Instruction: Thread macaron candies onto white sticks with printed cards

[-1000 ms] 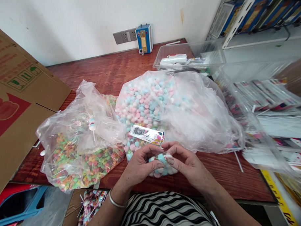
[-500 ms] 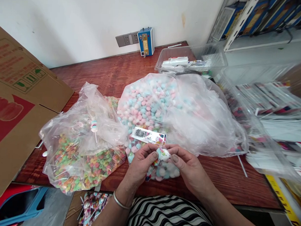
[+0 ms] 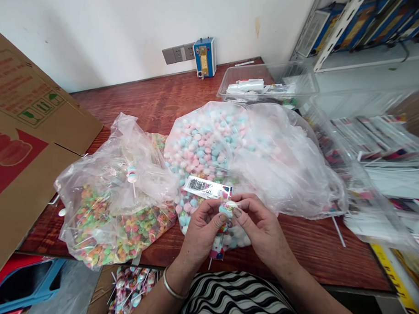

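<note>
My left hand (image 3: 204, 228) and my right hand (image 3: 262, 225) meet over the table's front edge, thumbs and fingertips closed on a candy lollipop (image 3: 229, 206) in a printed wrapper. Its top shows pale blue and white. Under my left fingers the wrapper's printed end hangs down, and a thin white stick pokes out below it. Just behind my hands, a flat white printed wrapper (image 3: 205, 187) lies on a clear bag of pink, blue and white candies (image 3: 203, 143). Part of that bag is hidden behind my hands.
To the left lies a clear bag of ring-shaped candies (image 3: 113, 236), with a small lollipop (image 3: 131, 174) on top. A cardboard box (image 3: 31, 132) stands at far left. Clear plastic bins (image 3: 267, 69) sit behind and right. Below the table edge are several wrapped lollipops (image 3: 131, 287).
Both hands have shifted slightly right. The lollipop has turned in my fingers, and its wrapper end and white stick now show below my left hand.
</note>
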{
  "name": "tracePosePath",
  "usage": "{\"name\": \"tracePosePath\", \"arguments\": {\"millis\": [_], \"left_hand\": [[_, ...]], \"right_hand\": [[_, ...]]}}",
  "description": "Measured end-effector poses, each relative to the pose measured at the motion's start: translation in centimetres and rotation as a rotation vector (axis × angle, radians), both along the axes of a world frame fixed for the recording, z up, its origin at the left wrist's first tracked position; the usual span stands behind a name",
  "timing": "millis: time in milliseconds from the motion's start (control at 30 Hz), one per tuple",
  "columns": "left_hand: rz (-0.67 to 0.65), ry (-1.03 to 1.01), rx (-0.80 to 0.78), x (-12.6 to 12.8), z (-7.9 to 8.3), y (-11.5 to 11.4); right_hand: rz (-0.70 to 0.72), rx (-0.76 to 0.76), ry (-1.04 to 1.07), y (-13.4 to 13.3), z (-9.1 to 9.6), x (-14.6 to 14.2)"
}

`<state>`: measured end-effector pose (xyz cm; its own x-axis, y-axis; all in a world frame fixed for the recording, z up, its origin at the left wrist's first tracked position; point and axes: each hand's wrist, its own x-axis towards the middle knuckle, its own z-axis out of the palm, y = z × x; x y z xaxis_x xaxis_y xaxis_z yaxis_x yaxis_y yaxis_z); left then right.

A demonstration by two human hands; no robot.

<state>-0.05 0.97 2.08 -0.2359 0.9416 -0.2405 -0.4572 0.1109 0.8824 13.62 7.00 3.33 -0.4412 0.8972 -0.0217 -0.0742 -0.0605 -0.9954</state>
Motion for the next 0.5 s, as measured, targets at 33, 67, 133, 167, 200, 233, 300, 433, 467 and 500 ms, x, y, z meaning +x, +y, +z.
{"name": "tracePosePath", "arguments": {"millis": [33, 67, 133, 167, 200, 233, 300, 433, 467, 500], "left_hand": [[0.011, -0.007, 0.000, 0.2, -0.2, -0.2], [0.023, -0.017, -0.002, 0.4, -0.4, -0.3], [0.025, -0.021, -0.013, 0.7, -0.8, -0.5], [0.011, -0.010, -0.022, 0.9, -0.9, -0.6], [-0.010, 0.008, -0.028, 0.9, -1.0, -0.7], [-0.030, 0.028, -0.027, 1.0, -1.1, -0.7], [-0.047, 0.061, -0.003, 1.0, -1.1, -0.7], [-0.029, 0.079, 0.001, 0.8, -0.8, -0.7], [-0.028, 0.076, -0.008, 0.8, -0.8, -0.7], [-0.031, 0.073, -0.014, 0.8, -0.7, -0.7]], "right_hand": [[0.003, -0.083, 0.057, -0.1, -0.1, -0.1], [0.008, -0.187, 0.124, -0.1, -0.3, -0.1], [0.025, -0.419, 0.259, -0.2, -0.5, -0.3], [0.037, -0.529, 0.317, -0.2, -0.6, -0.4], [0.052, -0.626, 0.362, -0.2, -0.7, -0.4], [0.067, -0.700, 0.400, -0.2, -0.8, -0.5], [0.088, -0.789, 0.452, -0.3, -0.9, -0.6], [0.102, -0.757, 0.414, -0.5, -1.1, -0.6], [0.083, -0.710, 0.383, -0.6, -1.2, -0.6], [0.055, -0.656, 0.355, -0.6, -1.2, -0.5]]}}
